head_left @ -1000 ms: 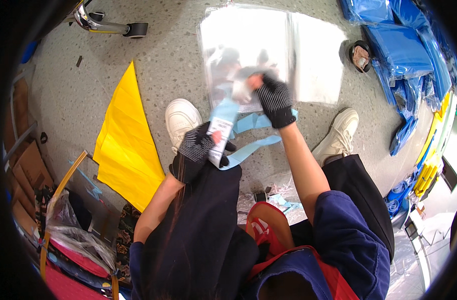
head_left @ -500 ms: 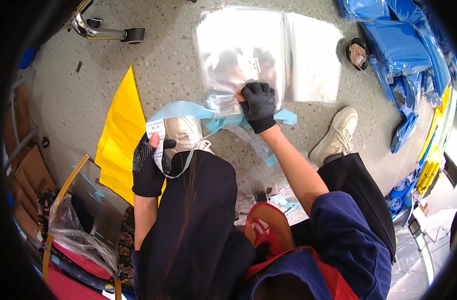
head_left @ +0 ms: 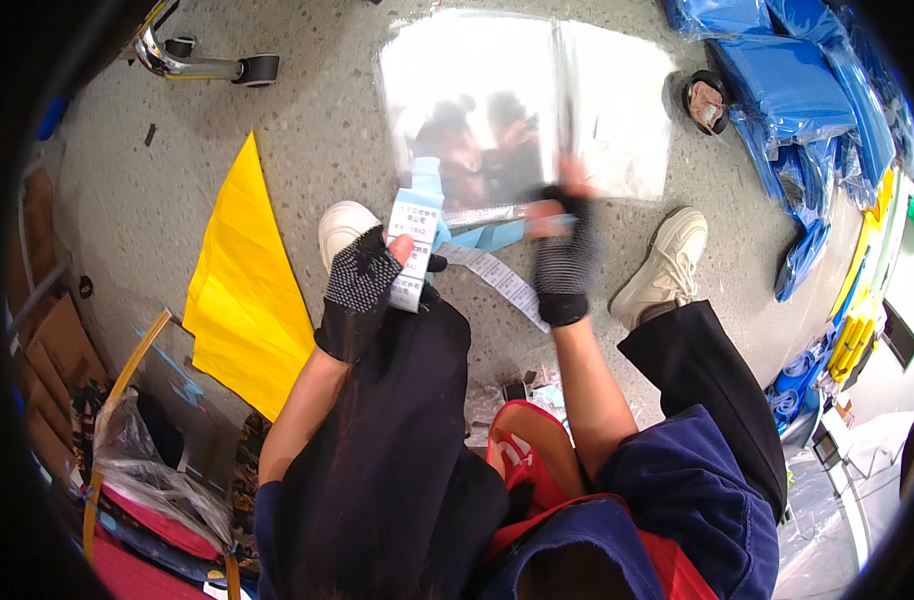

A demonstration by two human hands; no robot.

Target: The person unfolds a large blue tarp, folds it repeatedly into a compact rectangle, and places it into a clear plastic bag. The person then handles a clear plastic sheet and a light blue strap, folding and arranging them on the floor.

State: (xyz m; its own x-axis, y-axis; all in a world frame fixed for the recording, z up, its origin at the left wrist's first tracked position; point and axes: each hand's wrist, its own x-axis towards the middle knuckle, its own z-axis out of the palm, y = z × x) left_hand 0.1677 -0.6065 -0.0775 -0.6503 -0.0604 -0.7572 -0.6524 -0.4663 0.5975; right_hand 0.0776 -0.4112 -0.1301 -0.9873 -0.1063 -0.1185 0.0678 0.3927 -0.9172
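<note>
In a black dotted fingerless glove, my left hand [head_left: 362, 295] is closed on a strip of white printed labels [head_left: 417, 225] over my left shoe, the thumb pressed on its face. The labels sit on a light blue backing strip [head_left: 487, 237], which trails right toward my other hand. A loose tail of labels [head_left: 502, 285] curls below it. My right hand [head_left: 565, 245], gloved alike, is smeared by motion at the lower edge of the clear plastic bags [head_left: 477, 110]. Whether its fingers grip anything cannot be made out.
A second pile of clear bags [head_left: 622, 120] lies to the right on the speckled floor. Blue plastic-wrapped packs [head_left: 792, 95] are heaped at far right, beside a tape roll [head_left: 705, 102]. A yellow sheet [head_left: 242, 300] lies left; a chair caster [head_left: 259, 70] stands at upper left.
My left hand has moved right and up with the label strip, which now stands straighter. The right hand has left the bags' label, moving right and down. No label shows there now.
</note>
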